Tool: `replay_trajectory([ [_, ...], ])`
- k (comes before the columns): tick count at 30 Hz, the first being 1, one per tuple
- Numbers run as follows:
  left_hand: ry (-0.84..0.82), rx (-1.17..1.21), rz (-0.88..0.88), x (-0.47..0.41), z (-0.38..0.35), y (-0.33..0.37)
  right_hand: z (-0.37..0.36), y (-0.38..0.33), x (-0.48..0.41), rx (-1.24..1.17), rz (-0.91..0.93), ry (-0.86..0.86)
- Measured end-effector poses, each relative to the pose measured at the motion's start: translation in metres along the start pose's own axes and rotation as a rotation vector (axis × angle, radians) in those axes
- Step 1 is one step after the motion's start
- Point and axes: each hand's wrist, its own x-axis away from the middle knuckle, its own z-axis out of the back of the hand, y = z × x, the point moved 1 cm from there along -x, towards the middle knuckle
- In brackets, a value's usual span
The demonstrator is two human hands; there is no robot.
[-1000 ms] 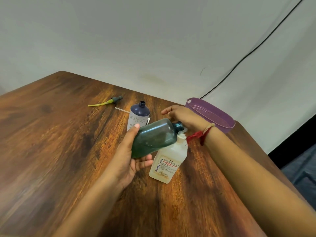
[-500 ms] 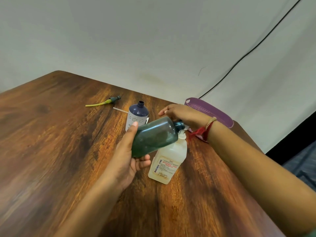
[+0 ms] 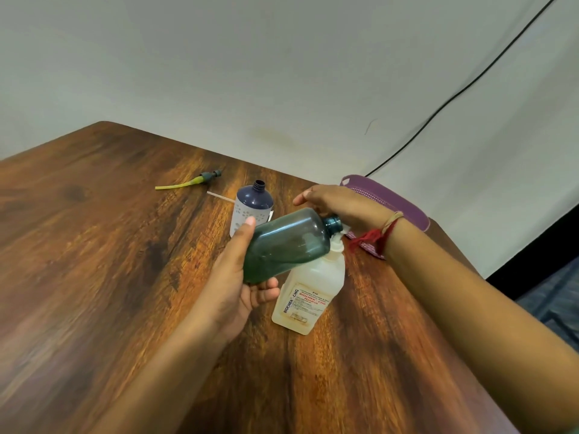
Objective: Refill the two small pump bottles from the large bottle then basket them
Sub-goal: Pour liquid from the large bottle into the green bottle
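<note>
The left forearm comes in from 7 o'clock over the wooden counter point(image 3: 94, 261). The left grip point(image 3: 238, 280) is wrapped round the base of a translucent green bottle point(image 3: 288, 242), thumb up along its side and fingertips curled beneath. The bottle is tilted, its open neck pointing to 2 o'clock.

Directly under it at 5 o'clock stands the large white bottle point(image 3: 313, 289), labelled BIOCHEK CHG, on the counter. Its white pump head point(image 3: 337, 244) sits right at the green bottle's mouth; whether they touch cannot be told.

The right forearm reaches in from 4 o'clock, a red wrist thread point(image 3: 372, 238) tied on it. The right grip point(image 3: 341, 205) lies over the pump top, one finger stretched towards 9 o'clock. Its underside is hidden, so whether it is spread or pressed together round the pump cannot be told.

Beyond the green bottle, at 11 o'clock, stands an uncapped dark blue bottle point(image 3: 252, 203) with a white patterned sleeve, partly covered by the left thumb. A thin white tube point(image 3: 219, 196) pokes out from behind it. Farther on lies a loose pump head with a yellow-green tube point(image 3: 191, 182).

At 2 o'clock a purple basket point(image 3: 398, 200) sits at the counter's edge, partly behind the right wrist. A black cable point(image 3: 470, 86) runs up the wall.
</note>
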Motion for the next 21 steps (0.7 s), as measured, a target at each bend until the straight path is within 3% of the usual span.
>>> replay_trajectory([
  [5, 0.029, -0.008, 0.0, 0.0, 0.004, -0.003, -0.009, 0.017, -0.009, -0.247, -0.035, 0.064],
  [13, 0.027, 0.006, 0.008, -0.001, -0.001, -0.003, -0.001, 0.014, -0.009, -0.126, 0.02, 0.122],
  [21, 0.051, -0.013, -0.008, -0.002, 0.001, -0.006, -0.005, 0.023, -0.012, -0.237, -0.015, 0.089],
])
